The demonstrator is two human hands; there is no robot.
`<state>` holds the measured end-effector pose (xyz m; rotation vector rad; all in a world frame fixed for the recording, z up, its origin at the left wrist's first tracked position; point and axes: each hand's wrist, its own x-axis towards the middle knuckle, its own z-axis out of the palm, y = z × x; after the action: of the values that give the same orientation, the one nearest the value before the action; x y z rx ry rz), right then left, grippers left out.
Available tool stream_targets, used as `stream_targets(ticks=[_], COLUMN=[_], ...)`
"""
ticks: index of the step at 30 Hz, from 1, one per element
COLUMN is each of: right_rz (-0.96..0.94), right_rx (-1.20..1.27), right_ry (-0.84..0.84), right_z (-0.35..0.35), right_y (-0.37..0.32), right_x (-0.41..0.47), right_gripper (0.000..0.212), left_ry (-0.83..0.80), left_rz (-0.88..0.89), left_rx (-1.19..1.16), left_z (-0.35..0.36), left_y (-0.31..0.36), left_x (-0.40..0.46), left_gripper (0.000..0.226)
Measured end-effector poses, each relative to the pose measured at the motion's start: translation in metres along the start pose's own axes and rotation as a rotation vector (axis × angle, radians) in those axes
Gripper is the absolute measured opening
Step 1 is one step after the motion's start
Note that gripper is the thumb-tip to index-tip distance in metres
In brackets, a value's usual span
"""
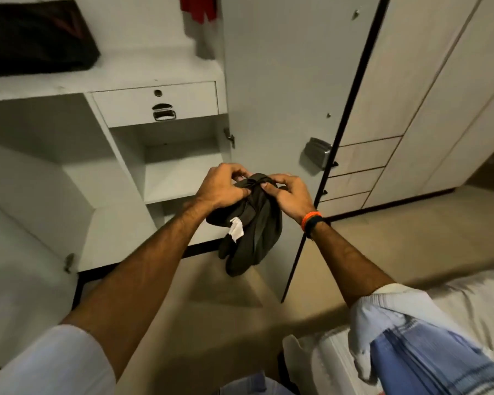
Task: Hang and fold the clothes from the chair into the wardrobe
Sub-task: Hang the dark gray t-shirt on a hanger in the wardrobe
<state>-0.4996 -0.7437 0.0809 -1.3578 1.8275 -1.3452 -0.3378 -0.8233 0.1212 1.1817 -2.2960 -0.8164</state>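
Both hands are up in front of the open wardrobe [166, 155]: left hand [221, 185] and right hand [290, 195] pinch the top of a dark green garment [253, 223] between them. It hangs bunched below the fingers, long axis roughly vertical, white tag [236, 229] facing out.

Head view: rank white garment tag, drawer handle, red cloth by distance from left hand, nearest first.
From the left hand:
1. White garment tag, just below it on the dark garment.
2. Drawer handle, above, left.
3. Red cloth, at the top edge.
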Motion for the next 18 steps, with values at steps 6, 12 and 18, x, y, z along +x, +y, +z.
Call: stream_targets(ticks=[6,12,18], right_rz=[-0.063,-0.091,-0.068], right_rx=[0.054,0.136,0.258], right_ry=[-0.154,-0.227,-0.238], right_z=[0.006,0.019,0.034], right_y=[-0.010,-0.015,-0.032], right_x=[0.011,0.003,0.000], right_gripper=[0.027,0.025,0.012], left_ry=[0.179,0.171,0.242], left_rz=[-0.092,-0.125,-0.166], left_rx=[-0.008,0.035,-0.060], left_z=[-0.014,-0.026,-0.035], left_y=[-0.004,-0.010,-0.017], left_x=[-0.014,-0.031,-0.041], left_gripper=[0.015,0.033,0.031])
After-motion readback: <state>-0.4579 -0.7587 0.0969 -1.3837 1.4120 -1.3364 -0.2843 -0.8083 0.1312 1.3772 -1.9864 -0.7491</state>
